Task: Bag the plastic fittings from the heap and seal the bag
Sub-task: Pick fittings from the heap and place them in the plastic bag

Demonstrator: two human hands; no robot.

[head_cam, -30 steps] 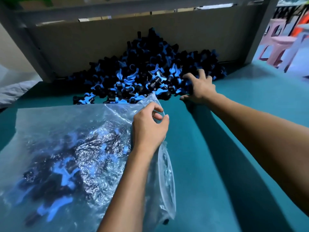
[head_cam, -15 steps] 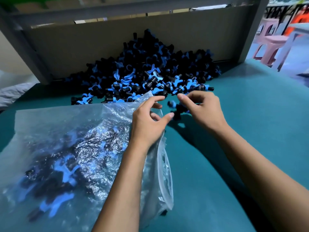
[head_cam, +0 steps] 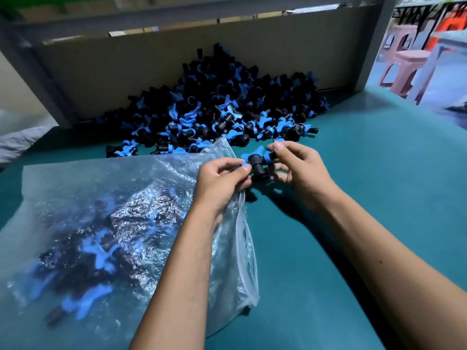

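A heap of black and blue plastic fittings lies at the back of the teal table, against a cardboard wall. A clear plastic bag with several fittings inside lies at the left, its mouth facing right. My left hand grips the bag's upper mouth edge, and its thumb and forefinger touch the fittings beside it. My right hand holds a small bunch of fittings just at the bag's mouth, fingers curled round them.
A grey metal frame post stands at the back right. Pink plastic stools sit beyond the table's right edge. Crumpled pale plastic lies off the table at the far left.
My right hand pulled back from the heap with fittings in it and brought them to the bag's mouth beside my left hand. The left hand kept its hold on the bag.
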